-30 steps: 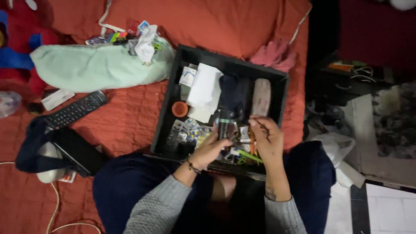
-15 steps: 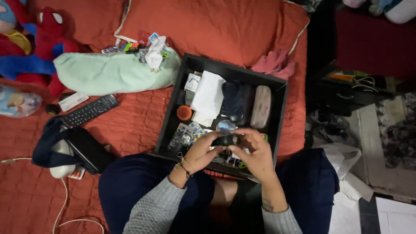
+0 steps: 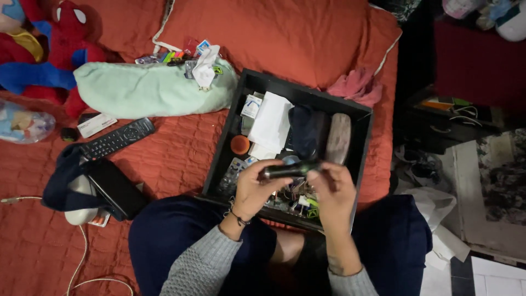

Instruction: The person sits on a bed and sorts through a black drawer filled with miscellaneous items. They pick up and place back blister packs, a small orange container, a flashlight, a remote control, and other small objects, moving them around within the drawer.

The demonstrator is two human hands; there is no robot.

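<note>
1. Head view, change: one second ago the dark cylindrical bottle [image 3: 289, 170] stood upright in the black drawer [image 3: 361, 143], the left hand [image 3: 256, 186] on it and the right hand [image 3: 335, 192] busy with a thin item. Half a second ago it was already tipped sideways between both hands, low over the clutter. Now it lies horizontal and a little higher, lifted clear of the drawer's contents. Judgement: the bottle has been picked out and is being turned for inspection.

2. Head view, camera: the frame has shifted slightly; the red plush toy [image 3: 60, 52] shows more fully at upper left. The drawer seems unmoved on the bedspread.

3. Head view, grip: left hand closed around the bottle's left end, fingers wrapped under it, thumb on top. Right hand pinches the right end with its fingertips, palm turned toward the camera. Both hands are shut on the same bottle; neither touches the drawer.

4. Head view, location: the bottle is held over the near middle of the drawer, above blister packs [image 3: 234, 171] and small clutter, just in front of the spectacle case [image 3: 338, 138].

5. Head view, surroundings: white folded paper [image 3: 272, 121] and orange round lid [image 3: 239, 144] in the drawer; remote control [image 3: 117, 138] and pale green cushion [image 3: 148, 87] lie to the left on the red bedspread [image 3: 181, 153].
</note>
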